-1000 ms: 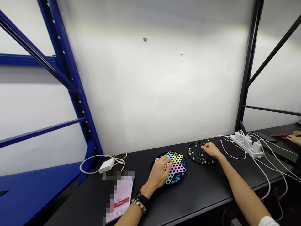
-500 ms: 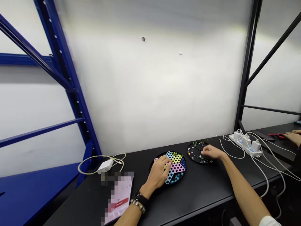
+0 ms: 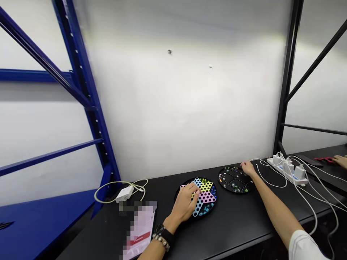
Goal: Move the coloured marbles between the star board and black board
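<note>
A Chinese checkers board with a coloured star full of holes lies on the desk, marbles around the star. My left hand rests on its left part, fingers slightly bent and thumb apart, covering some holes. Farther right is a round black tray with loose marbles scattered in it. My right hand is at the tray's far right edge, low over the desk. Its fingers are curled together, and whatever they may hold is hidden.
A phone or tablet, partly pixelated, lies left of my forearm. Behind it sits a white charger with a looped cable. At the right, a white power strip trails cables. Another person's hand shows at the far right edge.
My right hand has moved from over the round tray to its far right edge, covering the spot where a small yellow-green piece lay. My left hand stays on the board. The view shifted slightly.
</note>
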### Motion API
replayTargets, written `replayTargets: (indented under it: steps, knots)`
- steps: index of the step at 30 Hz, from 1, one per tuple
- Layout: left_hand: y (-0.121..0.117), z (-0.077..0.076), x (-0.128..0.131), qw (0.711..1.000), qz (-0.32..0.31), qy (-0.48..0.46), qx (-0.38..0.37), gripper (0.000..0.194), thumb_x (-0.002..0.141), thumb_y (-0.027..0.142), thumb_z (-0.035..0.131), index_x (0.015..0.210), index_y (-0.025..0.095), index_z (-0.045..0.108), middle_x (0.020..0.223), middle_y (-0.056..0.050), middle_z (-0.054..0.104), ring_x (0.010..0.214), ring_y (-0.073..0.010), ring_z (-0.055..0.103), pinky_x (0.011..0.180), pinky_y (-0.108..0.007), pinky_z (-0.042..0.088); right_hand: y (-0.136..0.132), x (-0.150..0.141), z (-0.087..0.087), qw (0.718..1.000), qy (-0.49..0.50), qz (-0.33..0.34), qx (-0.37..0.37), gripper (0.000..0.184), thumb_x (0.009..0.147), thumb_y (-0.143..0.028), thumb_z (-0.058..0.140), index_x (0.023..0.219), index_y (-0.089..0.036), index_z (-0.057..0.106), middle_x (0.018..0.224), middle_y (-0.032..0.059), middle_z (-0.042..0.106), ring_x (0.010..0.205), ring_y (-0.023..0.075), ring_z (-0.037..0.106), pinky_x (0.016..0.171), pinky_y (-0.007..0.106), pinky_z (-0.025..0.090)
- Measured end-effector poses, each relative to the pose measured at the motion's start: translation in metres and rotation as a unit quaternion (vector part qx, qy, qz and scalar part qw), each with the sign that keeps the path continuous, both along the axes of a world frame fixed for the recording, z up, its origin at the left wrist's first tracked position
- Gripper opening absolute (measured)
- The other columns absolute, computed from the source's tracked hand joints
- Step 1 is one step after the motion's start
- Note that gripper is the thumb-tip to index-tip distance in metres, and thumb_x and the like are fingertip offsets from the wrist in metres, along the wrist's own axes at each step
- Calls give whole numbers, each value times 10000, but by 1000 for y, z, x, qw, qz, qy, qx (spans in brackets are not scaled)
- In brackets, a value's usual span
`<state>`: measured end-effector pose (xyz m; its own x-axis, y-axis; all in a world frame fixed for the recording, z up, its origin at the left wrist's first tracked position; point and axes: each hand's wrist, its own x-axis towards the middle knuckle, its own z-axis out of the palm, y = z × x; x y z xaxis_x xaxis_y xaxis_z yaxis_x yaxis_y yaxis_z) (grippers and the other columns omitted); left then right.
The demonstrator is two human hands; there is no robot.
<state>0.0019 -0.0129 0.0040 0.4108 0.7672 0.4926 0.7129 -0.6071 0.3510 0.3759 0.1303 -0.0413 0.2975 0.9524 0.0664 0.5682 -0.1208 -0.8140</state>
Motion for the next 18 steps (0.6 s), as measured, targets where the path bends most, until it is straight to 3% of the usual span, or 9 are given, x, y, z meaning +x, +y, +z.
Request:
replayTargets:
  steps: [3,6,13,18]
  knots:
    - [-1,1,0,1000,0,-4,-6,378,981,371,298,853,228,623,922,-45,650,894,-203,599,832,-342,450,5,-10,2,973,-219,-11,-70,232,921,-286,426,1026,-156,587,1105,198,643,977,297,641,779,387,468]
    - [0,0,0,1000,-3,-6,-8,382,985,364,295,850,233,627,921,-42,654,893,-200,600,830,-337,447,7,-26,5,927,-356,43,-104,303,945,-246,404,1186,-119,537,1156,230,633,1069,326,624,846,428,451]
    - [1,-3,-2,1000,-5,-7,-1,393,991,362,290,854,225,633,926,-44,659,892,-195,598,829,-326,445,4,-50,3,901,-412,100,-93,443,901,-200,540,1329,-154,439,1180,211,632,1109,296,618,894,392,435]
    - [1,-2,-1,1000,-6,-7,6,361,980,350,328,819,224,625,901,-41,656,867,-194,598,819,-328,445,1,-56,2,887,-435,125,-91,407,935,-176,436,1338,-123,428,1196,227,622,1109,315,615,888,402,431]
